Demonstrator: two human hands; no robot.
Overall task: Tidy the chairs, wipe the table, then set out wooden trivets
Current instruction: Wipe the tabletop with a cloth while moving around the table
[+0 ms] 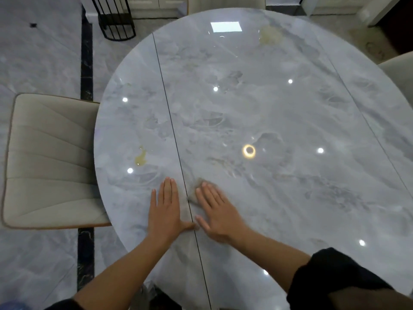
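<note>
Grey and thin, a soft wiping cloth lies flat on the shiny grey marble table, near the edge closest to the person. It is almost the same colour as the stone, so its edges are hard to see. The part that shows sits between the two hands, right over a thin dark seam in the tabletop. The cloth seems to run longways along that seam, from near to far, but this is not sure.

The left hand and the right hand both lie flat, with fingers straight and close together. They press down on the cloth and do not curl round it.

The cloth looks light and floppy. It should slide easily on the smooth top but could bunch up, so flat palms are likely the best hold.

A small yellow stain sits just past the left hand. A pale yellow smear is far off at the back. A beige padded chair is tucked in at the left side.
</note>
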